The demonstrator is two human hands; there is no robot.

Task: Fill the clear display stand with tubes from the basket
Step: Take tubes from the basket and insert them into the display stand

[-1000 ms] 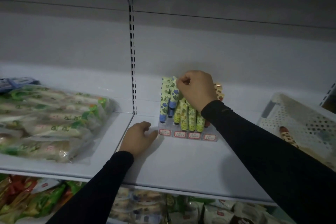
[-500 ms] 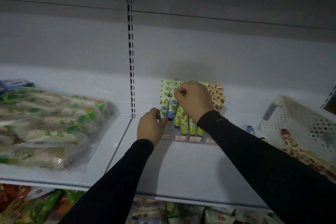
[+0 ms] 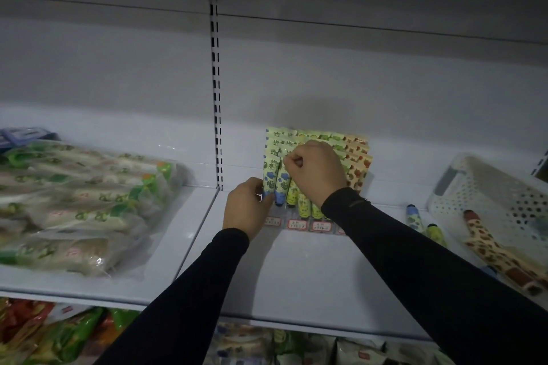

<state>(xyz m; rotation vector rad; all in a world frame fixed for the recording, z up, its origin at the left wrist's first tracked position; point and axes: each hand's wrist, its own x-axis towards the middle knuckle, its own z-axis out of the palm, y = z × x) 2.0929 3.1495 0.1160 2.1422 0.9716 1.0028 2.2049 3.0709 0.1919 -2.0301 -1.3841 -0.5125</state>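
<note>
Two loose tubes (image 3: 424, 223) beside white basket (image 3: 480, 187), bagged goods (image 3: 77, 204) left

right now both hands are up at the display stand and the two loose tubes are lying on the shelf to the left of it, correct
Not quite. Both hands, left hand and right hand, are at the display stand, but the head view shows the two loose tubes lying on the shelf to its right, beside the white basket.

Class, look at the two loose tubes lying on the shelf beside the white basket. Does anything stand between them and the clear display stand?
Yes: the person's right forearm in its black sleeve crosses the white shelf between the two loose tubes and the clear display stand. Nothing else visible lies between them.
</note>
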